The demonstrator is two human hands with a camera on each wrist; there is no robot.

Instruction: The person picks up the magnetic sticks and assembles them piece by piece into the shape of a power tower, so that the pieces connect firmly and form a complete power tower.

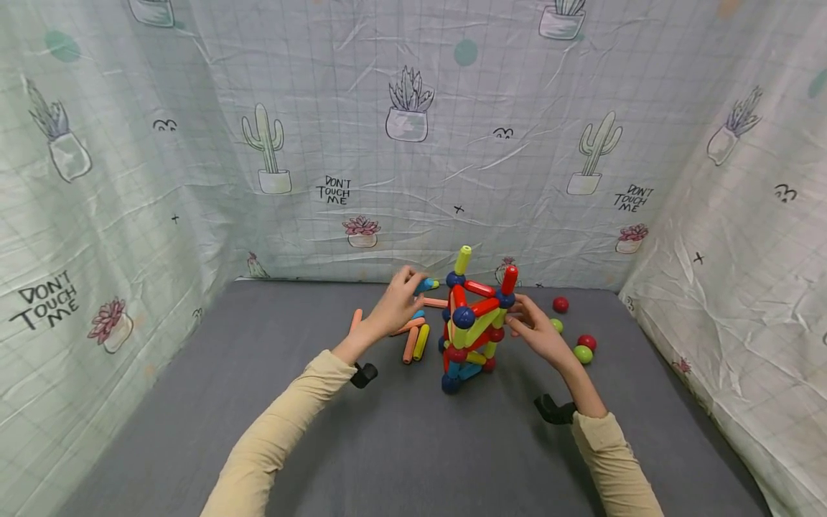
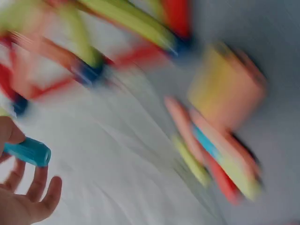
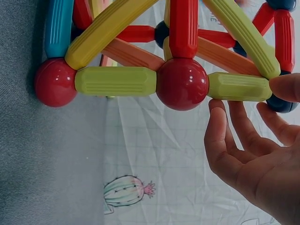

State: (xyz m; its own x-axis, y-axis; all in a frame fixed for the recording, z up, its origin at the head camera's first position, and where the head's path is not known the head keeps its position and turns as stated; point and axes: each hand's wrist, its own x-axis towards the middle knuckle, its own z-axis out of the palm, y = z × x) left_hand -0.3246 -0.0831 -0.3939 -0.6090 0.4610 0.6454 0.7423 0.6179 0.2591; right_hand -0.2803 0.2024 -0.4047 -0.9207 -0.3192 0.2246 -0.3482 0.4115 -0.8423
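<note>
blue rod [image 2: 29, 151] was pinched between thumb and fingers by the left hand [image 1: 394, 305]; the remaining fingers were left loosely curled below it. the rod was held just left of the tower [image 1: 478, 329], near its top. tower was stood upright on the dark grey table [image 1: 388, 445], right of centre, built of coloured rods and balls. its upper right side was gripped by the right hand [image 1: 539, 334]: thumb was laid at the end of a yellow-green side rod [image 3: 239, 86], by a dark blue ball [image 3: 281, 104], and fingertips were set against the same rod. at the top, a yellow-green upright [image 1: 462, 260] and a red upright [image 1: 510, 278] were each seated on a dark blue ball; the front ball [image 1: 463, 317] was left without an upright. loose rods, mainly orange plus a yellow rod [image 1: 421, 342], were scattered left of the tower. red and green balls [image 1: 583, 354] were grouped to the right, beyond the right hand. black straps [image 1: 364, 375] were worn at both wrists, beige sleeves [image 1: 271, 445] above. cactus-print cloth [image 1: 465, 165] was hung behind. tower and loose rods were blurred in the left wrist view.
</note>
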